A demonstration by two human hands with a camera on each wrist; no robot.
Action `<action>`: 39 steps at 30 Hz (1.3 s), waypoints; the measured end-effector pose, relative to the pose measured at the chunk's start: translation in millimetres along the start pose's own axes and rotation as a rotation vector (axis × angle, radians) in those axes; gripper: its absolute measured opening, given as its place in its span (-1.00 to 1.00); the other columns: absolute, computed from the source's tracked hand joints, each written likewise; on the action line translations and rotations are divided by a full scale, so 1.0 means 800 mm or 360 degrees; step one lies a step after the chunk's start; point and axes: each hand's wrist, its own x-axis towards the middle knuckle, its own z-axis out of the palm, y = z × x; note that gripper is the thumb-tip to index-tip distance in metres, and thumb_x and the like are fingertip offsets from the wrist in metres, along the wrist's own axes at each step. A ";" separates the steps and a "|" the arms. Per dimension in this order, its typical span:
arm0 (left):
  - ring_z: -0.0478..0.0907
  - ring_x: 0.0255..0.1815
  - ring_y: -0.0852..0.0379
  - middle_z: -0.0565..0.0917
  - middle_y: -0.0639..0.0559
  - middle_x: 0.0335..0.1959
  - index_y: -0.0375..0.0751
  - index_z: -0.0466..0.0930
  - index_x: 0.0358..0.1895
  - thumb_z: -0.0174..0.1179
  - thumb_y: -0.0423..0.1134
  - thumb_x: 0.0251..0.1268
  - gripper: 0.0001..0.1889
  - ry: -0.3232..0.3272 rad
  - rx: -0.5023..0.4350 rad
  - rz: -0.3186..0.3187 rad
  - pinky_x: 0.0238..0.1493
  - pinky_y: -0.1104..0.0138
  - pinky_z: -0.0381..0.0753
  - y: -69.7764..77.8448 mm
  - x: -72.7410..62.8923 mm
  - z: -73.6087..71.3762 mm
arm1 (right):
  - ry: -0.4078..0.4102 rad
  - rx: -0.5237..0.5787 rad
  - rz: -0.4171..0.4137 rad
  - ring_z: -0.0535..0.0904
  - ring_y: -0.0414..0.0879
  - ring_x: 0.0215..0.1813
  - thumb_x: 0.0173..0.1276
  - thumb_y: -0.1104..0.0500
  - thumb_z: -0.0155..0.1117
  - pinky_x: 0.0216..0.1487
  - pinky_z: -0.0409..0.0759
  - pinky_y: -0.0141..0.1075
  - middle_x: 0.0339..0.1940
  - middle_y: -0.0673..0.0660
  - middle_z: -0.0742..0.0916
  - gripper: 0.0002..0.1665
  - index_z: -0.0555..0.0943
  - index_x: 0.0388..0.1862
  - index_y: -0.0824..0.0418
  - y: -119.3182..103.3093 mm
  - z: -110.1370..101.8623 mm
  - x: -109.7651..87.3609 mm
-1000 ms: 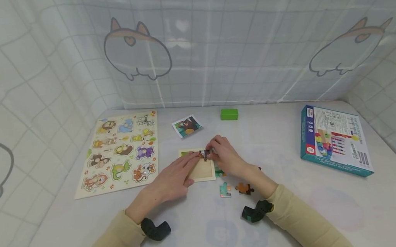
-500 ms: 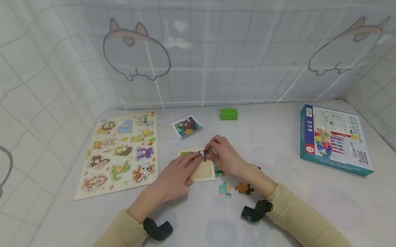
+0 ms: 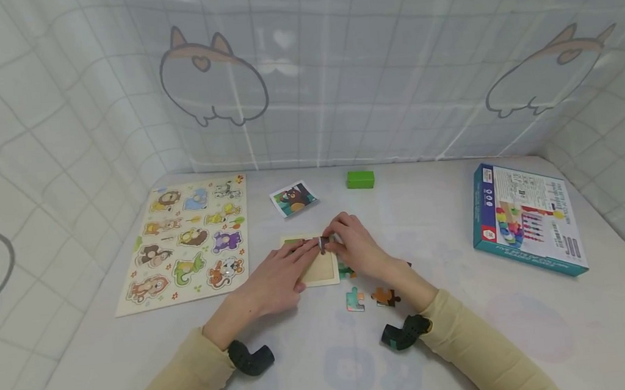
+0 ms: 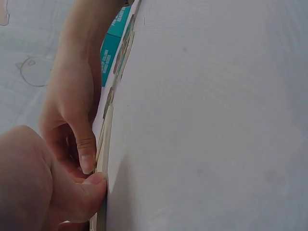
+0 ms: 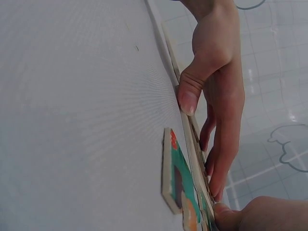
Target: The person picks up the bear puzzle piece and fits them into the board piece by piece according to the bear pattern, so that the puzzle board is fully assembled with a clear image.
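Observation:
A shallow wooden puzzle tray [image 3: 321, 274] lies on the table in front of me, with picture pieces along its far edge. My left hand [image 3: 275, 282] reaches across it, nearly straight fingers pressing on those pieces, thumb at the near edge. At the far right corner my right hand [image 3: 358, 248] pinches a dark brown and white puzzle piece [image 3: 322, 245] between thumb and fingertips; its lower part is covered. Beside the tray lie a teal piece [image 3: 355, 300] and an orange-brown piece [image 3: 386, 297]. More pieces, partly hidden, sit under my right hand; one teal piece [image 5: 185, 168] shows in the right wrist view.
An animal peg board [image 3: 188, 293] lies to the left. Behind the tray are a bear picture card [image 3: 294, 199] and a green block [image 3: 361, 180]. A teal toy box [image 3: 529, 221] lies at the right. A patterned curtain [image 3: 348, 94] closes off the back.
The left fingertips have slid slightly right along the far edge, closer to the right fingertips. The right hand and the piece it pinches stay almost in place.

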 end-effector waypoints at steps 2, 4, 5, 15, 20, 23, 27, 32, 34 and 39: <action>0.04 0.61 -0.10 0.12 0.00 0.62 -0.14 0.09 0.59 0.08 -0.26 0.39 -0.28 -0.0001 0.0003 0.0002 0.49 -0.14 0.26 0.001 0.000 -0.001 | -0.0002 0.0004 0.0003 0.41 0.00 -0.11 0.39 0.26 0.34 -0.11 0.46 -0.20 -0.08 0.15 0.59 -0.85 0.65 -0.11 0.26 -0.001 -0.001 0.000; 0.05 0.61 -0.09 0.12 0.00 0.62 -0.13 0.09 0.59 0.08 -0.27 0.39 -0.28 -0.0004 0.0012 0.0004 0.48 -0.15 0.26 0.001 -0.001 -0.002 | -0.0001 0.0006 0.0011 0.41 0.00 -0.10 0.38 0.25 0.34 -0.11 0.46 -0.20 -0.08 0.15 0.59 -0.85 0.66 -0.11 0.26 -0.001 -0.001 0.000; 0.05 0.61 -0.09 0.13 0.00 0.62 -0.13 0.10 0.59 0.07 -0.27 0.38 -0.29 -0.0003 0.0018 0.0007 0.48 -0.15 0.26 0.002 -0.001 -0.002 | -0.0003 0.0008 0.0019 0.41 0.00 -0.10 0.39 0.25 0.34 -0.11 0.47 -0.20 -0.08 0.15 0.59 -0.86 0.66 -0.11 0.26 -0.002 -0.002 0.000; 0.03 0.60 -0.06 0.12 0.01 0.62 -0.10 0.07 0.60 0.06 -0.25 0.40 -0.28 0.0009 0.0026 0.0008 0.50 -0.14 0.24 -0.001 0.000 0.002 | -0.0001 -0.0028 0.0049 0.47 0.01 -0.07 0.39 0.22 0.34 -0.10 0.55 -0.16 -0.06 0.16 0.62 -0.84 0.70 -0.10 0.26 -0.004 -0.003 0.000; 0.04 0.60 -0.07 0.12 0.02 0.62 -0.09 0.07 0.60 0.08 -0.25 0.39 -0.28 0.0019 0.0006 0.0012 0.50 -0.15 0.23 -0.002 0.000 0.002 | 0.0005 -0.0020 0.0050 0.49 0.03 -0.04 0.39 0.23 0.35 -0.08 0.57 -0.14 -0.05 0.16 0.62 -0.85 0.72 -0.12 0.26 -0.005 -0.004 -0.001; 0.04 0.60 -0.07 0.13 0.02 0.62 -0.09 0.08 0.60 0.09 -0.25 0.39 -0.27 0.0031 -0.0002 0.0018 0.49 -0.15 0.24 -0.003 0.001 0.003 | 0.0008 -0.0010 0.0047 0.49 0.03 -0.02 0.39 0.23 0.35 -0.06 0.58 -0.14 -0.04 0.15 0.62 -0.85 0.71 -0.12 0.26 -0.005 -0.004 -0.001; 0.04 0.60 -0.07 0.12 0.02 0.62 -0.09 0.08 0.60 0.09 -0.25 0.39 -0.27 0.0043 -0.0006 0.0032 0.48 -0.15 0.25 -0.005 0.000 0.004 | -0.0004 -0.0007 0.0055 0.48 0.03 -0.01 0.40 0.23 0.34 -0.03 0.57 -0.13 -0.04 0.15 0.61 -0.84 0.71 -0.10 0.27 -0.005 -0.005 0.000; 0.03 0.60 -0.07 0.11 0.03 0.62 -0.08 0.07 0.60 0.09 -0.25 0.40 -0.27 0.0053 -0.0011 0.0030 0.49 -0.16 0.24 -0.004 0.000 0.004 | -0.0011 -0.0022 0.0063 0.48 0.04 0.00 0.41 0.22 0.33 -0.02 0.57 -0.12 -0.03 0.16 0.61 -0.81 0.70 -0.06 0.27 -0.004 -0.004 0.000; 0.04 0.60 -0.07 0.12 0.03 0.62 -0.09 0.07 0.60 0.08 -0.26 0.40 -0.28 0.0056 -0.0009 0.0032 0.49 -0.16 0.24 -0.004 0.000 0.005 | -0.0011 -0.0028 0.0072 0.48 0.04 0.00 0.41 0.22 0.33 -0.03 0.57 -0.12 -0.03 0.16 0.61 -0.81 0.70 -0.06 0.27 -0.003 -0.003 0.001; 0.02 0.61 -0.07 0.11 0.04 0.62 -0.09 0.06 0.60 0.07 -0.27 0.40 -0.27 0.0027 -0.0014 0.0031 0.49 -0.15 0.24 -0.003 0.002 0.005 | -0.0072 -0.0027 0.0127 0.51 0.02 0.03 0.41 0.20 0.32 0.03 0.59 -0.13 -0.01 0.15 0.62 -0.77 0.70 -0.01 0.26 -0.004 -0.007 0.001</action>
